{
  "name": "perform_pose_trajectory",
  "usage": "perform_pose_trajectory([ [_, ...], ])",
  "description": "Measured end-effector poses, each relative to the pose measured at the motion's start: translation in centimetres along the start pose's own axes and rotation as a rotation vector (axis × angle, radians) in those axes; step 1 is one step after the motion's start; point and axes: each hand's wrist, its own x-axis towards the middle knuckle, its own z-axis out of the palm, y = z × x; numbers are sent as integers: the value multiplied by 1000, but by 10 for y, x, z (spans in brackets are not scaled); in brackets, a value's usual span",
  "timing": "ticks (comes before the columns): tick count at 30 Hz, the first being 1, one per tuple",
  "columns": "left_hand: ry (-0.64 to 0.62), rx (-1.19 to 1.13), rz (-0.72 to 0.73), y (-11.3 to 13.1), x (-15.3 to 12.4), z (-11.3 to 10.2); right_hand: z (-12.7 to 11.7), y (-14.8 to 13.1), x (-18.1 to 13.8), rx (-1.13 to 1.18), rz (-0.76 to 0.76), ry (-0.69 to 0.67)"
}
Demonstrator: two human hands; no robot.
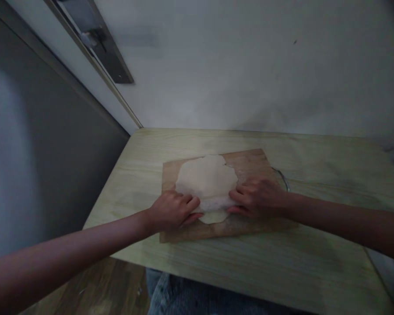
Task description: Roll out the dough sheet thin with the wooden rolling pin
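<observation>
A flat, pale sheet of dough (208,177) with an uneven edge lies on a wooden cutting board (249,158). Across its near part runs a whitish rolling pin (215,204), with dough showing both beyond it and on my side. My left hand (175,210) is closed around the pin's left end. The other end is gripped by my right hand (256,197), fingers curled over it. Both ends of the pin are hidden under my hands.
The board rests on a light wood-grain table (144,166). A metal loop handle (284,178) sticks out at the board's right side. Behind the table stands a white door or panel (236,65) with a metal handle plate (110,48). A grey surface (59,144) rises at left.
</observation>
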Motion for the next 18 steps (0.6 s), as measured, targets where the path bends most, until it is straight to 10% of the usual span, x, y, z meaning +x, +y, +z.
perform_pose_trajectory([
  [18,-244,-68,78,-19,13,-26,-19,17,10,170,56,-378],
])
